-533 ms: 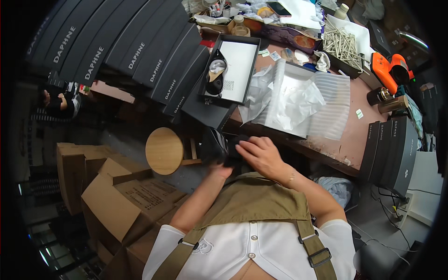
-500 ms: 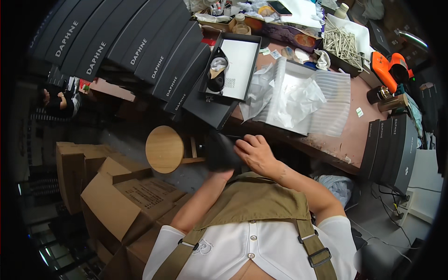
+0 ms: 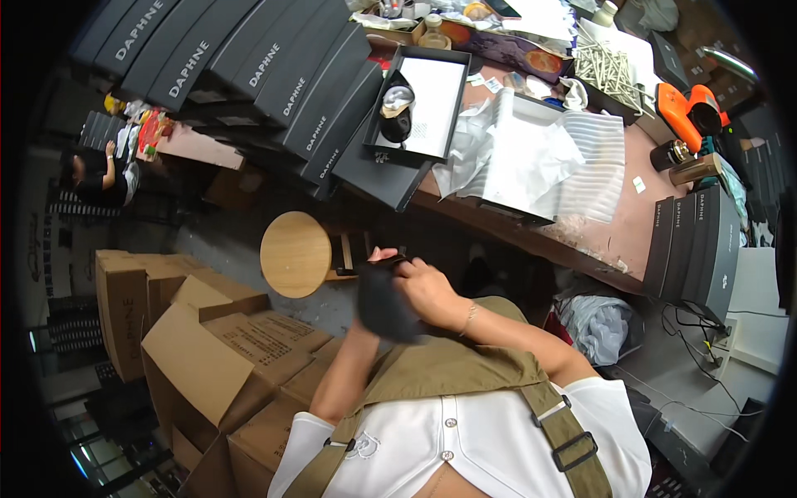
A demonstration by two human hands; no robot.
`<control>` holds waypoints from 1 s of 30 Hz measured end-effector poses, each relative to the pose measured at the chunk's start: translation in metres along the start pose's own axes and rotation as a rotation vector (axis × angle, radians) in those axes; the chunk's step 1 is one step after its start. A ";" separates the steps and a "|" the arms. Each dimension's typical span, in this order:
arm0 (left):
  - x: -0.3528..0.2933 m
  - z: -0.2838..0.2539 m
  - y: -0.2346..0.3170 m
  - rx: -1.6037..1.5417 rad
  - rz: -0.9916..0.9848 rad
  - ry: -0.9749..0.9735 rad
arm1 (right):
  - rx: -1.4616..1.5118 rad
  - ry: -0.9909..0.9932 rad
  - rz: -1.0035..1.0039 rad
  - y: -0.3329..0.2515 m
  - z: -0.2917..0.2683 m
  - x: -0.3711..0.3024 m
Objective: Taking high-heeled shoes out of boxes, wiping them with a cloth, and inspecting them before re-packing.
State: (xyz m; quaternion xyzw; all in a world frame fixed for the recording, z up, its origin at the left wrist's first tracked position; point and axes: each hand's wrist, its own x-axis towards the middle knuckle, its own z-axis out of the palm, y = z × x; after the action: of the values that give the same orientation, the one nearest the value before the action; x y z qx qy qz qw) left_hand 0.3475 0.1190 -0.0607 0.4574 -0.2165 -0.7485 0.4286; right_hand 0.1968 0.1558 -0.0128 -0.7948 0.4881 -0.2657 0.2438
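A black shoe [image 3: 383,303], smeared by motion, is held in front of my apron. My left hand [image 3: 383,254] grips it from the left side; the shoe covers most of that hand, and only fingertips show beyond its far end. Bent fingers of my right hand [image 3: 430,292] close on the shoe's upper right edge. On the table, an open black shoebox [image 3: 457,108] with a white inside holds another black shoe [image 3: 397,116] with pale stuffing in it. To its right lies an open box [image 3: 544,217] with white tissue paper [image 3: 540,158] and ribbed translucent wrapping [image 3: 594,162].
Stacked black shoeboxes [image 3: 274,75] rise at the far left, and more [image 3: 693,249] stand at the right. Left of me are a round wooden stool [image 3: 295,254] and open cardboard cartons [image 3: 199,349]. White sticks [image 3: 606,70] and an orange tool [image 3: 682,120] lie at the back right.
Both hands have drawn the shoe slightly down and left, and it has turned. Left fingertips now show beyond its far end. The view has shifted a little.
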 end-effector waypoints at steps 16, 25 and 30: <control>0.055 0.142 -0.017 -0.043 -0.132 -0.312 | -0.205 -0.018 0.054 0.086 -0.135 -0.021; 0.095 0.218 -0.056 -0.276 -0.494 -0.363 | 0.264 0.401 0.383 0.190 -0.293 -0.116; 0.102 0.267 -0.070 -0.406 -0.801 -0.324 | -0.230 0.733 0.682 0.344 -0.303 -0.146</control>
State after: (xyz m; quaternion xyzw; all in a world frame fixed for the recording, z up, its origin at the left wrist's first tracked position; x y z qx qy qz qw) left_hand 0.0625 0.0531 -0.0315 0.2892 0.0631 -0.9437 0.1478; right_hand -0.2819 0.1103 -0.0384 -0.4665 0.7992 -0.3768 0.0404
